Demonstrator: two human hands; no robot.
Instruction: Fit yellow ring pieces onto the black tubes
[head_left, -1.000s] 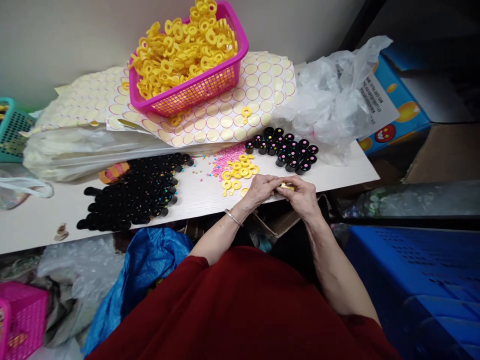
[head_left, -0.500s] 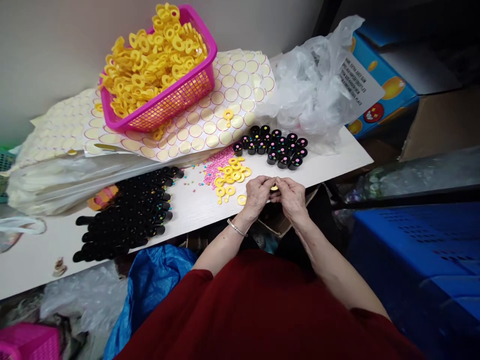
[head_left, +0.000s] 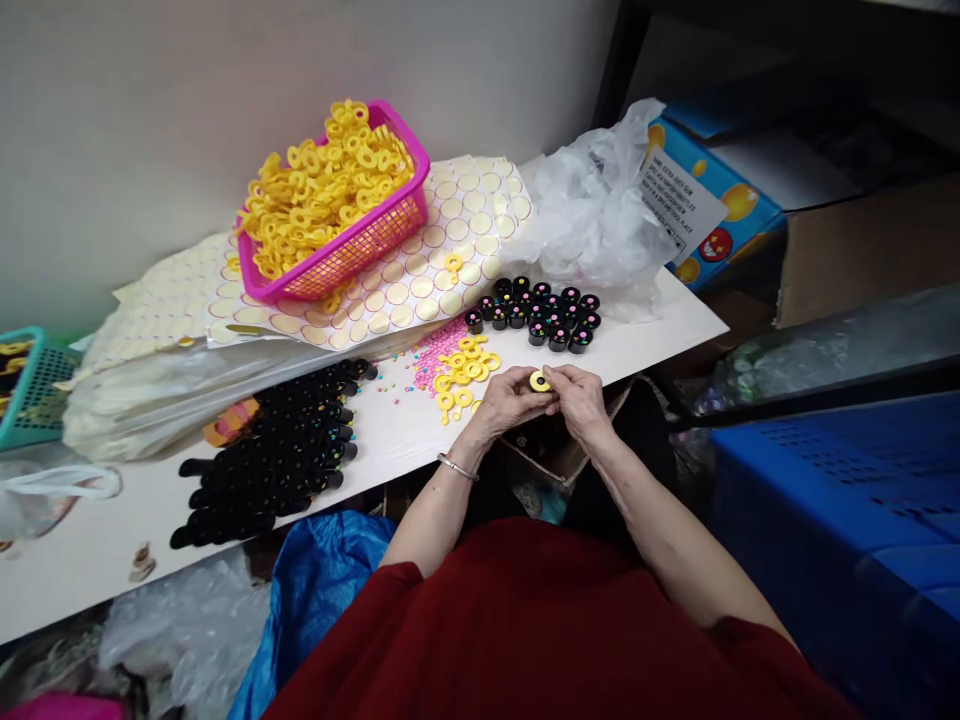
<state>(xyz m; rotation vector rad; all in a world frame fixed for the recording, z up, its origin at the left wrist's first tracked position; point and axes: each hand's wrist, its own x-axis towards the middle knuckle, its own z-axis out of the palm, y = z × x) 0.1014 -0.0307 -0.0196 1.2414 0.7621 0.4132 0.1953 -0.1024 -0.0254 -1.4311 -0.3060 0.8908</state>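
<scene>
Over the table's front edge, my left hand [head_left: 508, 402] and my right hand [head_left: 579, 395] meet with bent fingers around a small yellow ring piece [head_left: 540, 381]. Its dark centre faces up; whether it sits on a black part is hidden by the fingers. Just left of my hands lies a loose pile of yellow ring pieces with short tabs [head_left: 469, 368]. Small pink beads [head_left: 433, 358] are scattered behind that pile. Beyond my hands stand several short black cups [head_left: 559, 318] with pink beads in them.
A pink basket [head_left: 337, 262] heaped with yellow pieces rests on sticker sheets [head_left: 427, 262]. Many black pieces [head_left: 262, 460] lie in rows at left. Plastic bags [head_left: 592, 210] and a blue box [head_left: 705, 200] are at back right; a blue crate [head_left: 810, 500] stands right.
The yellow ring piece between my fingers now shows its round face more fully. My hands stay together. The whole view has shifted, bringing a green basket in at left.
</scene>
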